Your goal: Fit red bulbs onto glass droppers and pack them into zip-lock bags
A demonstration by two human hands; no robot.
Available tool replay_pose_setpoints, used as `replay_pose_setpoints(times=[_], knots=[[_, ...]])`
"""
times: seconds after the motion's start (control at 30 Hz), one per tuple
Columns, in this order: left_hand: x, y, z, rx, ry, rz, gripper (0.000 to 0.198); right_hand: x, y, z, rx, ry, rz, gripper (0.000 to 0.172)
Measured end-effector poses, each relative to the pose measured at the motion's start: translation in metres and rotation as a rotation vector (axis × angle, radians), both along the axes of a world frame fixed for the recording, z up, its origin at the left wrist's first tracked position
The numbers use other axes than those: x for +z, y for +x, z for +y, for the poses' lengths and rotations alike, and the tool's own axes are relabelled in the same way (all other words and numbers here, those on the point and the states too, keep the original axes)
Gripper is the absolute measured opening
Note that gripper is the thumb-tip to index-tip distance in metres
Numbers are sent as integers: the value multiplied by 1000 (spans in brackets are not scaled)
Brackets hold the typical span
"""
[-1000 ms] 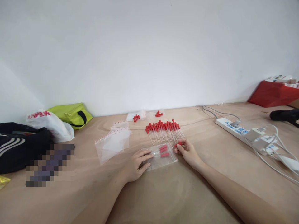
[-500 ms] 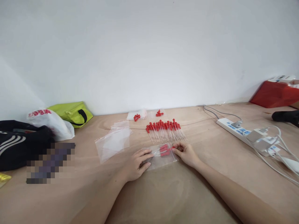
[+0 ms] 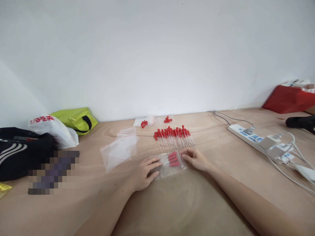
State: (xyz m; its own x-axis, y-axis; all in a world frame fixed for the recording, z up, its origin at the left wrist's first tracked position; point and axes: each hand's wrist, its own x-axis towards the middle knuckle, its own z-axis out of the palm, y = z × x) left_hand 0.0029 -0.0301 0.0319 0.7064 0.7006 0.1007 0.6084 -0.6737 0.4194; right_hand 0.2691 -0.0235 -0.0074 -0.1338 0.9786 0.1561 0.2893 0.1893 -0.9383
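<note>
A small clear zip bag (image 3: 180,165) lies flat on the wooden table (image 3: 187,203) with three red-capped droppers (image 3: 173,158) inside it. My left hand (image 3: 144,172) rests on the bag's left end, fingers spread flat, pinning it down. My right hand (image 3: 195,158) is at the bag's right, open end, fingers loosely curled with nothing visible in them. Just beyond the bag lies a row of several red-capped glass droppers (image 3: 174,137).
Empty zip bags (image 3: 119,150) lie to the left. Two filled bags with red caps (image 3: 147,122) sit near the wall. A green pouch (image 3: 75,120), a white plastic bag (image 3: 52,130) and a black bag (image 3: 21,152) are far left. A power strip (image 3: 256,141) with cables and a red box (image 3: 286,98) are right.
My right hand pushed a red-capped dropper from the bag's mouth into the bag, which now holds three. The left hand stayed on the bag.
</note>
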Motion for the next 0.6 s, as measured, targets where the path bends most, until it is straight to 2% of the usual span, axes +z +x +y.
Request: replay_pose_setpoints(times=[0.13, 0.23, 0.33, 0.43, 0.6], knots=[[-2, -1, 1, -33, 16, 20, 33, 1, 14, 32, -427, 95, -176, 19], [-3, -1, 1, -71, 41, 3, 32, 9, 18, 61, -564, 97, -302, 20], [-3, -2, 1, -85, 52, -5, 32, 19, 15, 86, -653, 57, -408, 28], [-1, -1, 0, -81, 50, 5, 32, 24, 12, 103, -682, 19, -401, 37], [0, -2, -1, -79, 41, 8, 33, 25, 10, 115, -700, -23, -353, 26]])
